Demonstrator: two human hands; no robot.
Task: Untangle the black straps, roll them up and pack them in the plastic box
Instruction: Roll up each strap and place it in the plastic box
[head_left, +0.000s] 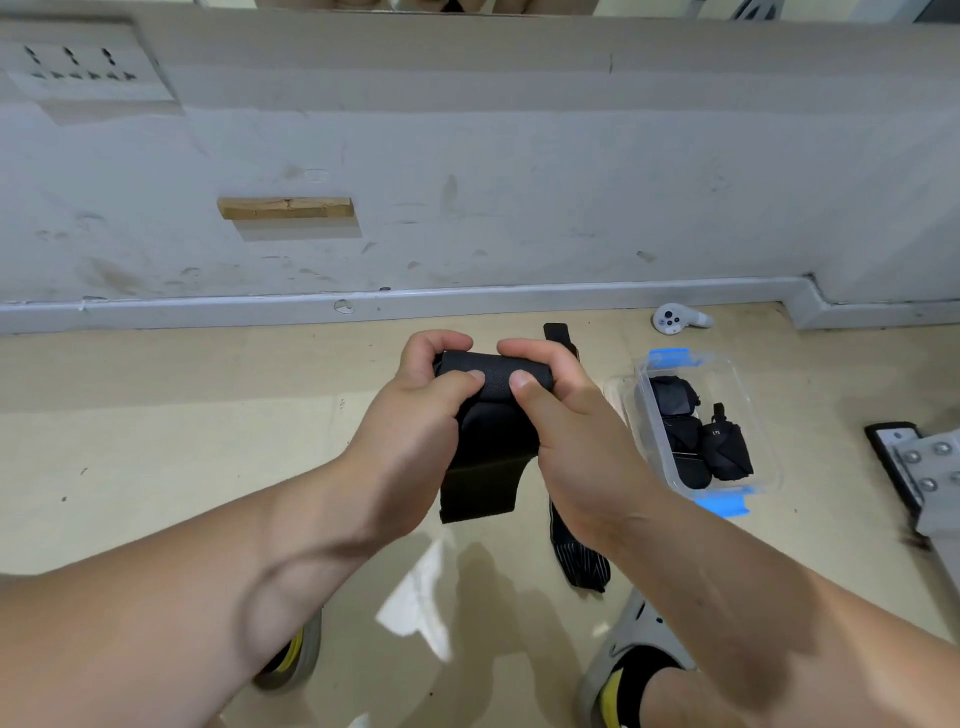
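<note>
I hold a wide black strap (488, 447) up in front of me. Its top end is rolled into a cylinder and its loose tail hangs down between my wrists. My left hand (421, 405) grips the left end of the roll, thumb on the front. My right hand (561, 415) grips the right end the same way. A second black strap (576, 551) lies stretched out on the floor, partly hidden behind my right hand. To the right stands the clear plastic box (763, 441) with blue clips; several rolled black straps (696, 436) lie inside it.
A white handheld controller (675, 317) lies by the skirting board. A grey metal bracket with bolts (919, 467) sits at the right edge. My two feet in grey shoes show at the bottom. A wall with a socket panel and a wooden block rises ahead.
</note>
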